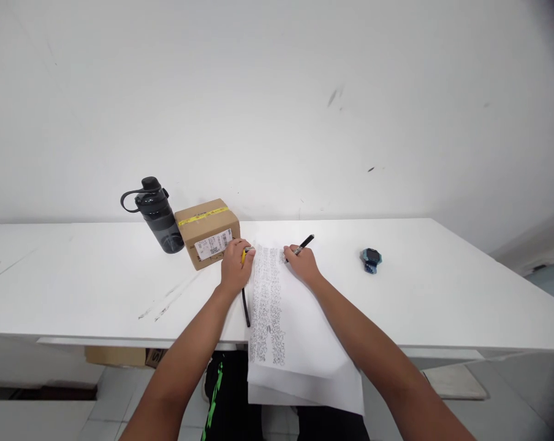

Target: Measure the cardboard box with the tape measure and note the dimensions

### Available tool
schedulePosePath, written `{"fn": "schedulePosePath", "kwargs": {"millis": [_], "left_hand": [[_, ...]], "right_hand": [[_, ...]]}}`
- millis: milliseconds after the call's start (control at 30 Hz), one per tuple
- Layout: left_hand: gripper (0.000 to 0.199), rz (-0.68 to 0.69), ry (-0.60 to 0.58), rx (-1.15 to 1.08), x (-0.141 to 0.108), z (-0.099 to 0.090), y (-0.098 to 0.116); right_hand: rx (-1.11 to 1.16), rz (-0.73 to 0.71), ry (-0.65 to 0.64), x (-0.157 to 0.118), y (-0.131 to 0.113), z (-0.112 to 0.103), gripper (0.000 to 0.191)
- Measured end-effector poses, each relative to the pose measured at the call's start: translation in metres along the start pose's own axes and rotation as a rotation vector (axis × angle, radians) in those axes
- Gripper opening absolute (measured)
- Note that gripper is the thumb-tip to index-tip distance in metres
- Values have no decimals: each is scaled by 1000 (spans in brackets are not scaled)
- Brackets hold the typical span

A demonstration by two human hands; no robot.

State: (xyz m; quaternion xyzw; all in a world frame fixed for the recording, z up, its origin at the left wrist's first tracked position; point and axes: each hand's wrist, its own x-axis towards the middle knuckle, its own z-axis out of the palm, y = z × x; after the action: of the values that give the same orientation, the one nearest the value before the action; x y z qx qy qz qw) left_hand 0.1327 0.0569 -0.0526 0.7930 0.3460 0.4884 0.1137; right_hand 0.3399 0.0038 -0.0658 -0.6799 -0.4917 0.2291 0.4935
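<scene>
In my right hand (pixel 301 263) is a black pen (pixel 304 244), gripped near the upper part of a sheet of paper (pixel 304 324). Dense dark handwritten marks fill columns along the sheet's left side. The paper overlaps other sheets and hangs past the table's front edge. My left hand (pixel 233 266) rests at the paper's upper left edge, closed around a small yellow object (pixel 244 255) that the fingers mostly hide. A black strap (pixel 246 307) lies on the table below that hand. Right behind the left hand sits a taped cardboard box (pixel 207 233) with a white label.
A dark water bottle (pixel 160 217) with a carry loop stands left of the box. Farther right on the white table (pixel 442 288) lies a dark blue wristwatch (pixel 371 260). A white wall (pixel 277 110) rises behind the table. Cardboard (pixel 116 356) is visible below it.
</scene>
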Motion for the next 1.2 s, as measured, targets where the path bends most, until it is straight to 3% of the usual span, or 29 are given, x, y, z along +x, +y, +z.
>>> {"fn": "schedulePosePath", "kwargs": {"millis": [133, 267, 400, 633, 800, 933, 1200], "left_hand": [[23, 61, 44, 86, 0, 0, 0], [17, 173, 141, 143, 3, -4, 0], [13, 153, 240, 115, 6, -8, 0], [15, 64, 147, 62, 4, -8, 4], [17, -81, 42, 29, 3, -5, 4], [18, -176, 58, 11, 4, -4, 2], [16, -102, 60, 50, 7, -6, 0]], "right_hand": [[31, 8, -41, 0, 0, 0, 37], [28, 54, 20, 0, 1, 0, 36], [10, 76, 53, 0, -1, -1, 34], [-3, 104, 64, 0, -5, -2, 32], [-2, 102, 63, 0, -5, -2, 32], [3, 97, 67, 0, -5, -2, 32], [23, 80, 68, 2, -3, -3, 35]]}}
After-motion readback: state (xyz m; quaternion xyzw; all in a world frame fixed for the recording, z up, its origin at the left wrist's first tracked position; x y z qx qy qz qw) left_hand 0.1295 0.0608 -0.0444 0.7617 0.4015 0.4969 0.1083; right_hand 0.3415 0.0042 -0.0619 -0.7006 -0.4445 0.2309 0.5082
